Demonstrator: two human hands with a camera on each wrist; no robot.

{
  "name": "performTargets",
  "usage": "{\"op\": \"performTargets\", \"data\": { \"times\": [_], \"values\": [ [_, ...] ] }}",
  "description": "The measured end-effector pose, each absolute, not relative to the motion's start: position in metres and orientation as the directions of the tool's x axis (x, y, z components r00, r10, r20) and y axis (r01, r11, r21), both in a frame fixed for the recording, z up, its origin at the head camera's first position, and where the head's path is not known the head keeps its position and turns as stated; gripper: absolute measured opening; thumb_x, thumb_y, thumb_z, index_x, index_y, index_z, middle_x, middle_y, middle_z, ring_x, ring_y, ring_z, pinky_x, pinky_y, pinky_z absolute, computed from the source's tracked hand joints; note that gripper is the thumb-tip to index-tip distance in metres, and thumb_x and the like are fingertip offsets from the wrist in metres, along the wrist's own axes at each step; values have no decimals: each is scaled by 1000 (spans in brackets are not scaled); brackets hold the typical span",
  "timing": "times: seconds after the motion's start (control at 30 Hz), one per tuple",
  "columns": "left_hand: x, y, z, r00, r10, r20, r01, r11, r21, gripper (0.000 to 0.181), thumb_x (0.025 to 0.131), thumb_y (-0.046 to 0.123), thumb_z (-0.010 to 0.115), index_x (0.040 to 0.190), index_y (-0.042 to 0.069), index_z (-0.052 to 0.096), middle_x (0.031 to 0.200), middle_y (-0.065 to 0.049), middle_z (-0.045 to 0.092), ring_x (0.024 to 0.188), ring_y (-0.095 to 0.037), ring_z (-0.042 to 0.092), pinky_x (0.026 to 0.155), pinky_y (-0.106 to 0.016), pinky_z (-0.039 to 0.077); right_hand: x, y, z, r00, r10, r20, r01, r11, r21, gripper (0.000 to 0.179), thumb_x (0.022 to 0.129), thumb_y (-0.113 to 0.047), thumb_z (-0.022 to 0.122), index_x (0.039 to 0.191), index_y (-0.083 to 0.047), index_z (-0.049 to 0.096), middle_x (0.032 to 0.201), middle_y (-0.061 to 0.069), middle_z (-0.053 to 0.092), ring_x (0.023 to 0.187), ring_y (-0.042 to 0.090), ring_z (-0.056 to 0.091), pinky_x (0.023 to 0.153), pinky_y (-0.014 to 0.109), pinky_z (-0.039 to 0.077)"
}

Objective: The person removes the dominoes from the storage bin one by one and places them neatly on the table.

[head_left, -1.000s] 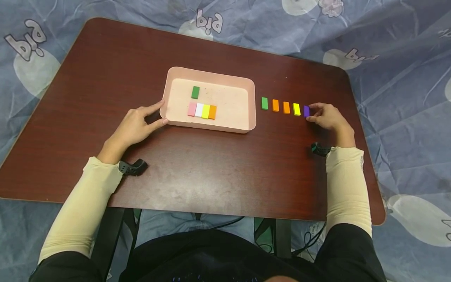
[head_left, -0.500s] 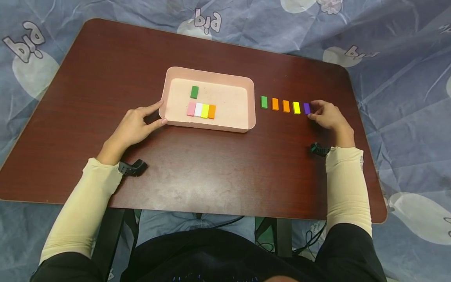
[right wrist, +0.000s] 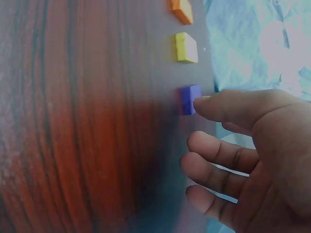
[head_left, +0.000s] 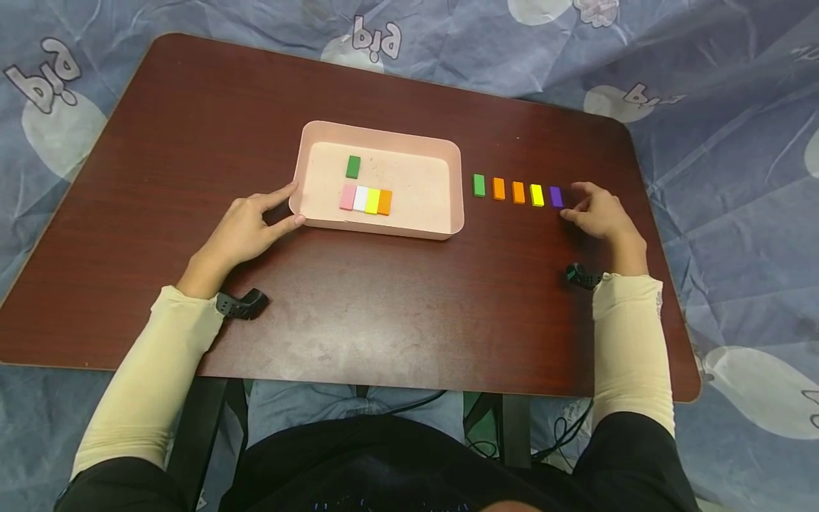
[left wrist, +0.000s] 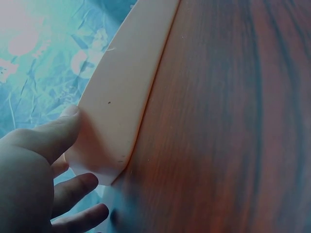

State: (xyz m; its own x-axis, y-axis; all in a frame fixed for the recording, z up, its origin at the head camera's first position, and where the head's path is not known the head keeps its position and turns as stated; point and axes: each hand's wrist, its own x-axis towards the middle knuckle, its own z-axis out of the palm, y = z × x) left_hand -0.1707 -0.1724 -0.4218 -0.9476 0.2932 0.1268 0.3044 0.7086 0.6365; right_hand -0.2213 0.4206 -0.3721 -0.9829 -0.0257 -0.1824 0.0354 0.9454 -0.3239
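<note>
A purple block [head_left: 556,197] lies on the table at the right end of a spaced row. My right hand [head_left: 600,211] hovers just to its right with loosely bent fingers and nothing between them. In the right wrist view the thumb overlaps the purple block [right wrist: 191,99]. Left of it in the row are a yellow block [head_left: 537,195], two orange blocks and a green block [head_left: 478,185]. My left hand [head_left: 242,226] rests its spread thumb and fingers against the left end of a pink tray [head_left: 384,231], and its thumb touches the tray wall in the left wrist view.
Inside the tray, a pink block [head_left: 348,197], a white block [head_left: 360,198], a yellow block and an orange block [head_left: 384,203] stand side by side. A dark green block [head_left: 353,167] lies behind them. The brown table [head_left: 358,306] has blue patterned cloth around it.
My right hand has let go of the purple block and drawn slightly to the right, leaving it in the row. The left hand and the tray have stayed put.
</note>
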Motion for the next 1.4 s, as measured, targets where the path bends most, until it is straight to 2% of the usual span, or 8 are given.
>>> {"op": "performTargets", "data": {
  "times": [0.27, 0.5, 0.8, 1.1, 1.23, 1.4],
  "values": [
    [-170, -173, -421, -947, 296, 126, 306, 710, 634, 63, 85, 48, 60, 139, 21, 41, 127, -23, 50, 116, -37, 47, 95, -50, 35, -215, 394, -353, -994, -78, -74, -47, 933, -357, 59, 87, -25, 60, 138, -6, 37, 89, 19, 60, 78, 29, 51, 80, 46, 35],
    [-170, -173, -421, -943, 304, 134, 318, 710, 629, 63, 85, 47, 59, 139, 21, 41, 127, -23, 51, 116, -37, 47, 94, -50, 36, -217, 355, -337, -991, -134, 24, -133, 925, -356, 50, 88, -23, 60, 133, -9, 46, 86, 13, 59, 67, 22, 48, 62, 31, 36],
    [-170, -174, -422, -941, 312, 128, 320, 709, 628, 64, 86, 48, 58, 140, 20, 40, 127, -24, 50, 116, -37, 47, 94, -50, 36, -222, 297, -326, -959, -246, 144, -284, 853, -438, 40, 85, -27, 64, 120, -9, 58, 76, 7, 58, 63, 18, 48, 57, 25, 36],
    [-171, -172, -421, -933, 328, 150, 348, 705, 618, 63, 86, 47, 58, 140, 19, 40, 127, -21, 51, 115, -36, 48, 95, -49, 36, -227, 249, -332, -932, -324, 164, -361, 773, -521, 38, 82, -29, 69, 113, -9, 61, 71, 4, 58, 58, 16, 53, 54, 24, 39],
    [-171, -172, -421, -934, 327, 147, 344, 705, 620, 63, 86, 47, 58, 139, 18, 41, 126, -21, 52, 114, -37, 48, 93, -50, 36, -228, 229, -340, -908, -377, 182, -414, 749, -517, 36, 80, -27, 70, 109, -7, 63, 72, 3, 57, 63, 13, 51, 59, 22, 39],
    [-171, -173, -420, -935, 322, 146, 340, 707, 620, 63, 86, 47, 58, 139, 18, 42, 126, -21, 52, 114, -36, 48, 93, -49, 36, -228, 203, -351, -886, -444, 134, -442, 720, -536, 39, 80, -31, 70, 109, -6, 62, 72, 1, 57, 64, 12, 50, 62, 24, 40]
  ]
}}
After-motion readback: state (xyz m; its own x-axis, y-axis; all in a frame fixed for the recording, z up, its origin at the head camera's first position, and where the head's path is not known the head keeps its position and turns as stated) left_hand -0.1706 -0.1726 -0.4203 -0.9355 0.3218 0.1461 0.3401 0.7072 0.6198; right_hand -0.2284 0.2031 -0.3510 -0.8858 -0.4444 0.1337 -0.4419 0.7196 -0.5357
